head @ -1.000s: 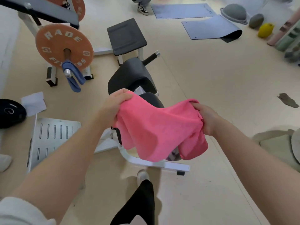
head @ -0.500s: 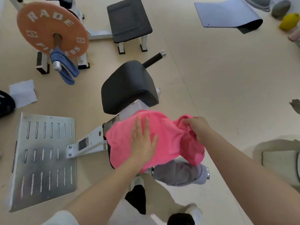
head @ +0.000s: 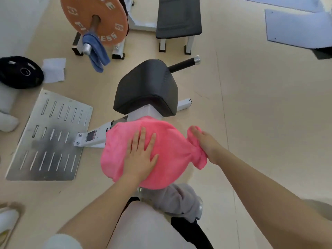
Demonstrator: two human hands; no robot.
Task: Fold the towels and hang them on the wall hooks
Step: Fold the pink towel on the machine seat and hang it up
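Left hand (head: pixel 139 155) lies flat on the pink towel (head: pixel 167 159); right hand (head: pixel 204 142) pinches its edge.
Folding has barely begun; hanging is left, no hooks visible.

Pink towel (head: pixel 167 150) draped over a machine pad, blue towel (head: pixel 96 51) hung on a bar end.

The pink towel is soft, fluffy and unfolded, spread in a rounded mound with its right end gathered into a bunch; it lies just in front of the black seat pad. The blue towel hangs doubled over the bar end in front of the orange weight plate, both ends drooping down, well apart from the pink one.
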